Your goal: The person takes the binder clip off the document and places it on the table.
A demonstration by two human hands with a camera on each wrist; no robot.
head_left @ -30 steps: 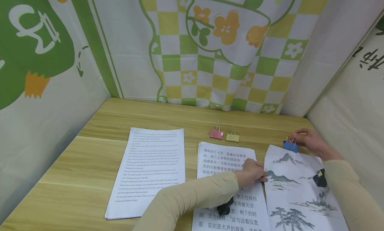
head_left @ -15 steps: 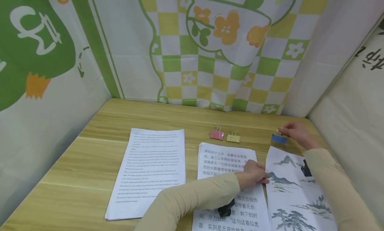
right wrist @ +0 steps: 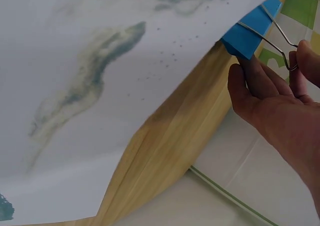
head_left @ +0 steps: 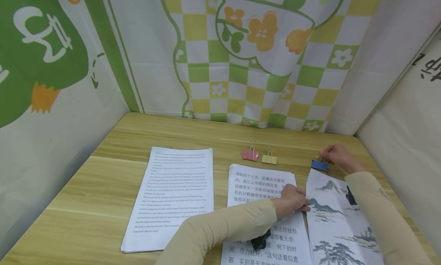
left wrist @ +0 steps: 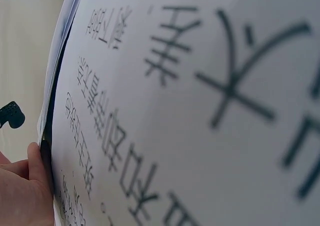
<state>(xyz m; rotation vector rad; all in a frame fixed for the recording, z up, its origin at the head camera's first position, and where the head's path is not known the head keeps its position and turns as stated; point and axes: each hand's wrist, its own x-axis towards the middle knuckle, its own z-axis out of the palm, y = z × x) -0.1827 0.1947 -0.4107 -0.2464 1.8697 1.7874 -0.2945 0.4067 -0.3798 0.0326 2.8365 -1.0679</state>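
Observation:
My right hand (head_left: 341,158) pinches the wire handles of a blue binder clip (head_left: 319,165) at the top left corner of a sheet stack with an ink landscape (head_left: 330,215). In the right wrist view the blue clip (right wrist: 252,31) meets the paper's edge; whether its mouth is round the sheets I cannot tell. My left hand (head_left: 292,200) lies over the right side of a stack printed with large Chinese characters (head_left: 255,181). Its thumb and fingers pinch the landscape stack's left edge, as the left hand (left wrist: 25,191) in the left wrist view also shows.
A pink binder clip (head_left: 250,155) and a yellow binder clip (head_left: 269,159) stand at the back of the wooden table (head_left: 86,204). Left of centre lies a stack with small English print (head_left: 172,196). Patterned cloth (head_left: 248,66) hangs behind the table.
My right hand has carried the blue clip left from the middle of the landscape stack's top edge, slightly away from the paper, then back down to its top left corner. The left hand has stayed put.

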